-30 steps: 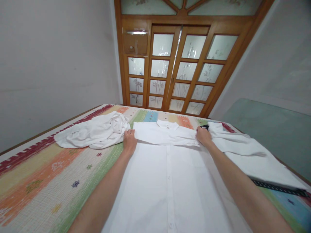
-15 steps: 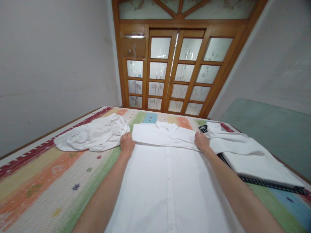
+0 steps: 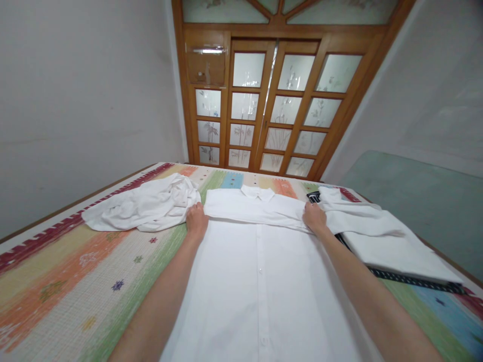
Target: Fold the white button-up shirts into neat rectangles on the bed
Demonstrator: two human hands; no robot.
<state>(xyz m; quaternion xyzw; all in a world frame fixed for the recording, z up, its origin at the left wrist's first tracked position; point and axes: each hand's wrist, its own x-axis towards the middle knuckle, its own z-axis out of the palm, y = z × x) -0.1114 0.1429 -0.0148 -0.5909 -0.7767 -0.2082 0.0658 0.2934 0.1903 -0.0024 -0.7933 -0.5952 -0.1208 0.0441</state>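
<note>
A white button-up shirt point(image 3: 241, 281) lies spread out in front of me, buttons up and collar at the far end. Its upper part forms a band across the chest, with a fold edge running between my hands. My left hand point(image 3: 196, 220) is closed on the shirt's left edge, just below the shoulder. On the opposite edge my right hand point(image 3: 314, 218) grips the cloth in the same way. A sleeve extends to the right past my right hand, over a folded white stack. The fingertips of both hands are partly hidden.
A crumpled white garment point(image 3: 147, 203) lies left of the shirt. To the right, folded white cloth point(image 3: 400, 254) rests on dark patterned fabric point(image 3: 418, 282). Everything lies on a colourful striped cover point(image 3: 101, 291). A pale green board point(image 3: 411, 196) leans along the right wall.
Both hands stay closed on the shirt's edges, almost unmoved. The whole view has shifted slightly, so things appear a little higher in the picture.
</note>
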